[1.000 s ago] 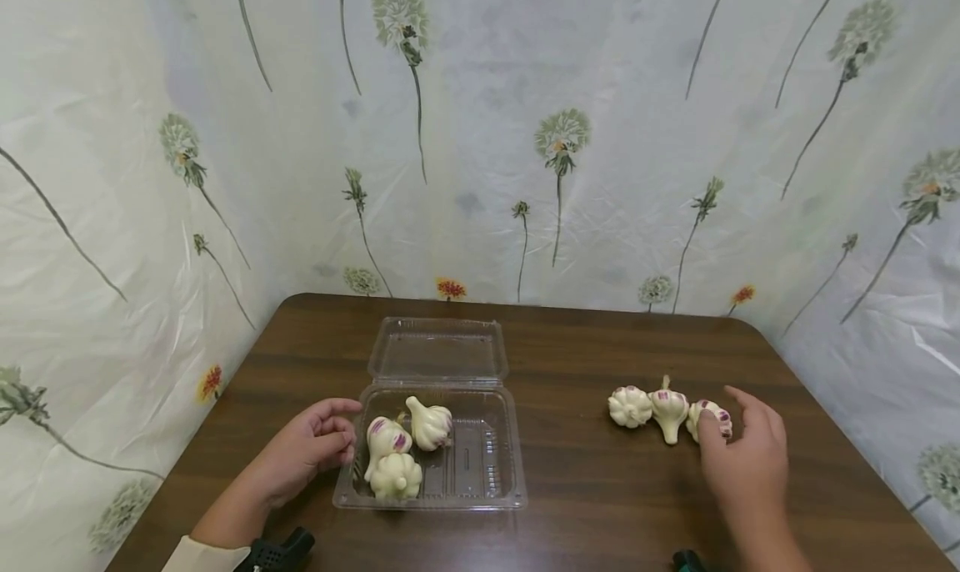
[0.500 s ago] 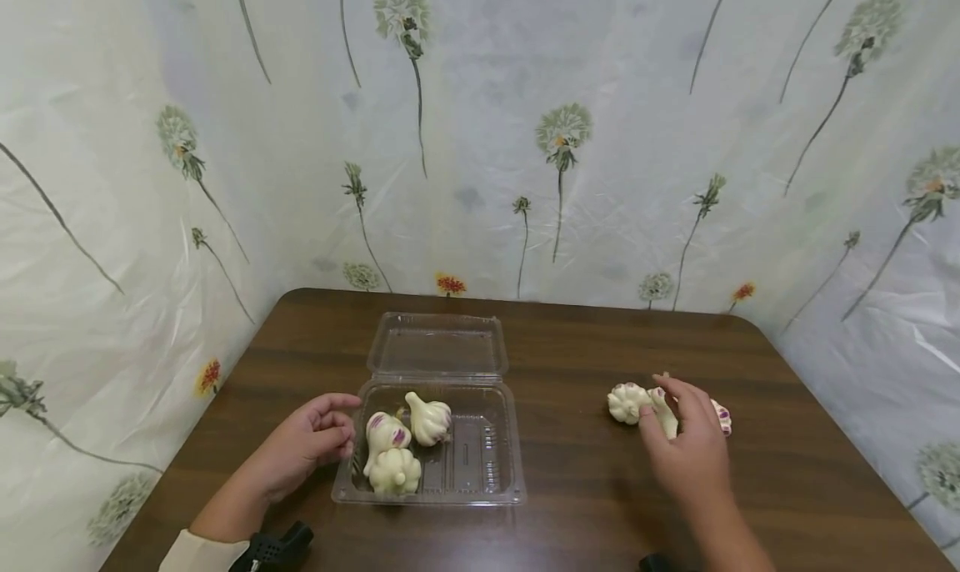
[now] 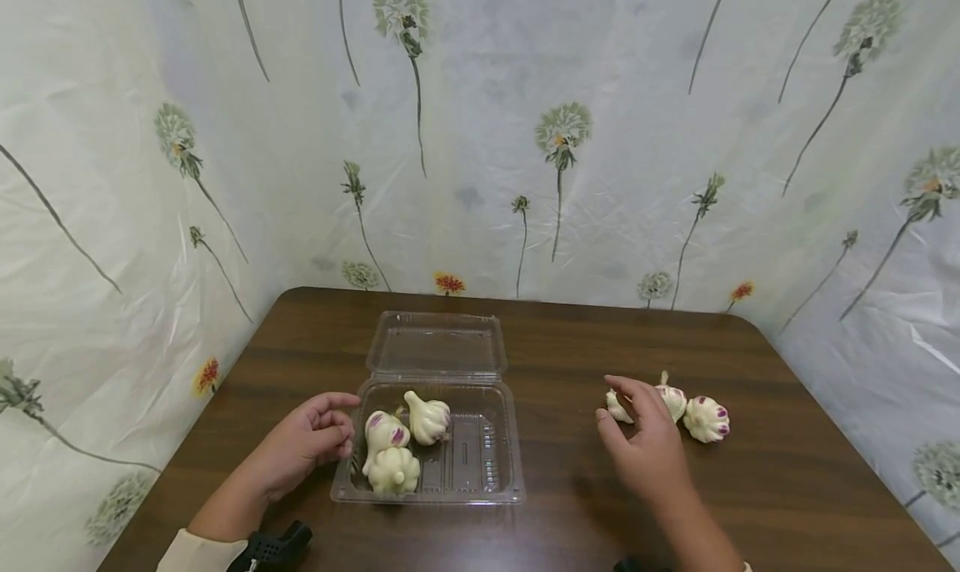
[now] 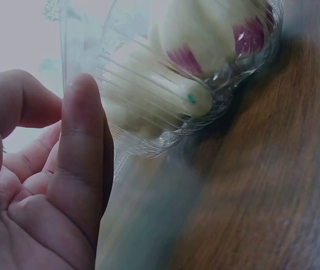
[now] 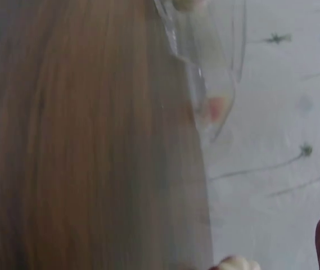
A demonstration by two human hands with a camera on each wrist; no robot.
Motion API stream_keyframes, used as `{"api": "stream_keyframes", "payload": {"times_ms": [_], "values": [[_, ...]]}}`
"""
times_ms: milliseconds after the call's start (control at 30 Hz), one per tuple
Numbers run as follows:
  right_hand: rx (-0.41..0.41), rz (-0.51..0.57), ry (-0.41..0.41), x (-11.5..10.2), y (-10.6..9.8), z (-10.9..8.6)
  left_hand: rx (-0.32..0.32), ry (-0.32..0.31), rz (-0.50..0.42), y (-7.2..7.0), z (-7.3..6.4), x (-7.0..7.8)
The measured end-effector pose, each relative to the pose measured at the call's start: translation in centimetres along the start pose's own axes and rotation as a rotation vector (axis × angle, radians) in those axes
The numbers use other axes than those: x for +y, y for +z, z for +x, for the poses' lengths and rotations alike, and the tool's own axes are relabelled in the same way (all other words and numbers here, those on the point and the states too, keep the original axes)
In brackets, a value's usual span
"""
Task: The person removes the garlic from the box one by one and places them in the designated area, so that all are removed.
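Clear plastic is seen in the hinged container [image 3: 465, 455], set on the brown worktop [image 3: 555, 480], with its lid [image 3: 438, 345] laid back on the far side. Three garlic bulbs [image 3: 430, 419] are gathered in the container's left half. Well apart to the container's right, a row is formed by a near bulb [image 3: 617, 407], a middle bulb [image 3: 672, 400] and a far bulb [image 3: 707, 419]. The near bulb is bracketed by the widely parted fingers of the right hand [image 3: 648, 451]; whether it is touched cannot be told. Just beside the container's left wall, the left hand [image 3: 311, 439] is held, its index finger extended, the others loosely bent.
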State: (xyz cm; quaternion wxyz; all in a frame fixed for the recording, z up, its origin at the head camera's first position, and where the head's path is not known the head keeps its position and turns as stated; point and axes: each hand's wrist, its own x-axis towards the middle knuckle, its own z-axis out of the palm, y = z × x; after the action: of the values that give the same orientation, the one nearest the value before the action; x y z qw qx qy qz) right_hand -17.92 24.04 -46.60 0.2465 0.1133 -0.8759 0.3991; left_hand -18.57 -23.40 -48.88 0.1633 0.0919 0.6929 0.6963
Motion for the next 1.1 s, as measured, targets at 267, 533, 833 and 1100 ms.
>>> {"api": "stream_keyframes", "payload": {"times_ms": [267, 533, 833, 1100], "values": [[-0.069, -0.007, -0.114, -1.2, 1.8, 0.1, -0.002, 0.004, 0.002, 0.1, 0.0, 0.0], [-0.095, 0.025, -0.231, -2.5, 3.5, -0.1, -0.002, 0.001, 0.004, 0.1, 0.0, 0.0], [-0.171, 0.043, -0.258, -3.8, 4.9, 0.0, 0.0, -0.001, 0.005, 0.0, -0.1, 0.2], [-0.233, 0.062, -0.264, -5.4, 5.8, 0.4, 0.005, 0.001, 0.008, 0.0, -0.2, 0.2]]}}
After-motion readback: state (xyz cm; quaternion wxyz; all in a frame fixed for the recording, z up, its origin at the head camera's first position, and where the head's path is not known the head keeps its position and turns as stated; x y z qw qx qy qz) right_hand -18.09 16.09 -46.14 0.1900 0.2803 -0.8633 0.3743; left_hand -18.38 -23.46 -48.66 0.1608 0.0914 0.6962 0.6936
